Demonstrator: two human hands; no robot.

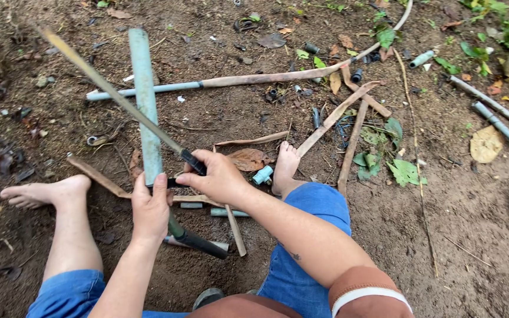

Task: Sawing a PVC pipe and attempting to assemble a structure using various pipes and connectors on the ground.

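My right hand [216, 176] closes on the long blade [119, 97] handle; left hand [150, 207] grips the stiff, light blue pipe [146, 100] under its fingers.

Person seen from above, both forearms bare. Left hand [150, 209] bare: no glove, no ring, no watch. Right hand [218, 178] likewise bare. Small dark mark, tattoo-like, on right forearm near elbow, too small to make out. Rust-brown short sleeve with broad white band at hem [365, 288] on right upper arm; same rust-brown cloth across chest at bottom edge. Bright blue denim-like shorts [310, 235] cover both thighs, ending at knees. Lower legs bare. Both feet bare, no shoes, soles dusty with soil.
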